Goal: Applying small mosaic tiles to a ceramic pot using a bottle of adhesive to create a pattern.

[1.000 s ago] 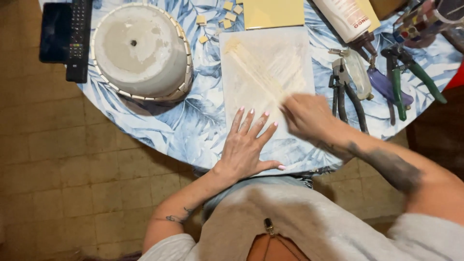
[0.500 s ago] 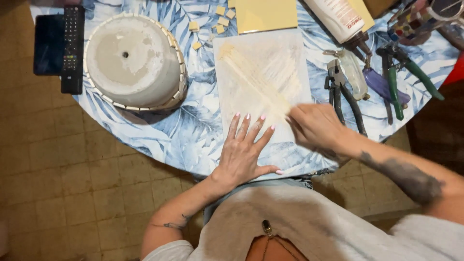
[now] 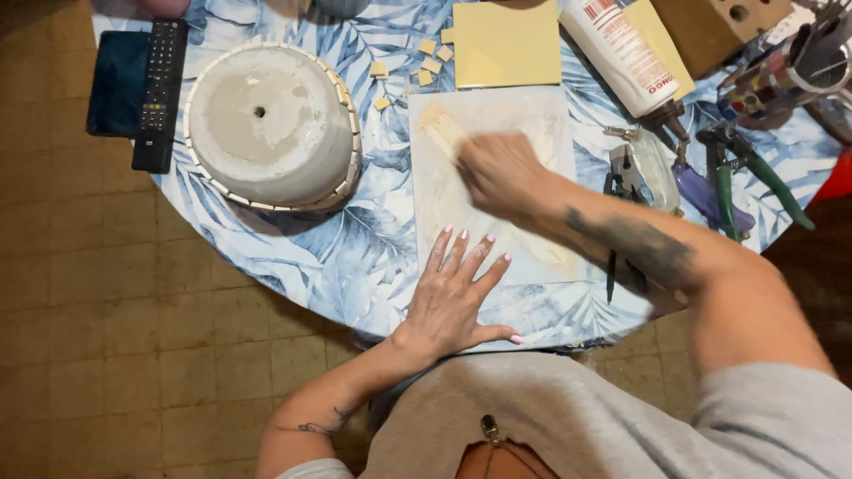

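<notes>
A white square tile, smeared with pale paste, lies on the round table in front of me. My left hand rests flat on its near edge, fingers spread. My right hand is over the tile's upper middle, shut on a pale flat spreader. The spreader's tip touches the tile's far left corner. My forearm crosses the tile's right side and hides part of it.
An upturned grey pot with a mosaic rim sits left of the tile. Beyond it lie a black remote and a dark phone. A yellow tile, small yellow pieces, a glue bottle, nippers and green-handled pliers surround the work.
My right hand has swept with the spreader from the tile's near right side up toward its far left corner. My left hand has stayed flat on the tile.
</notes>
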